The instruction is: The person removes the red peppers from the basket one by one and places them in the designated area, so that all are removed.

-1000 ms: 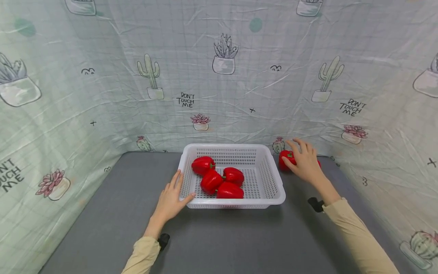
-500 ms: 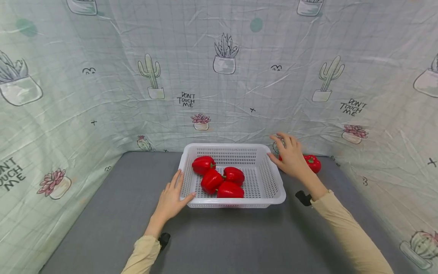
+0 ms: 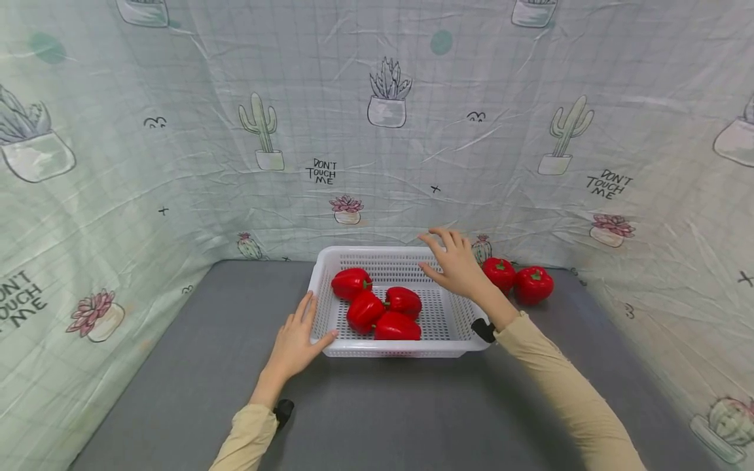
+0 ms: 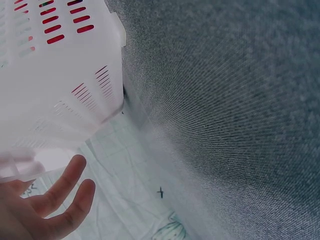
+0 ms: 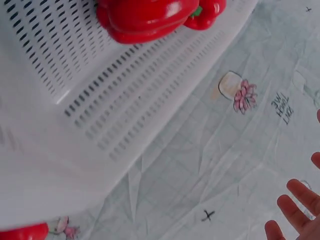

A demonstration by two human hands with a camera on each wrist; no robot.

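Note:
A white perforated plastic basket stands on the grey table with several red bell peppers inside, towards its left half. At the basket's front left corner, my left hand rests with fingers spread along the rim and the thumb on the front edge. In the left wrist view, two fingers extend past the basket's outer wall. Over the basket's back right part hovers my right hand, its fingers loosely bent and holding nothing. The right wrist view shows a red bell pepper in the basket below.
Right of the basket, by the back edge, two more bell peppers sit side by side, one nearer and one farther right. A cactus-printed curtain encloses the table at the back and sides.
My right hand has moved left from above the two peppers on the table to above the basket, uncovering both peppers. The left hand and the basket have stayed in place.

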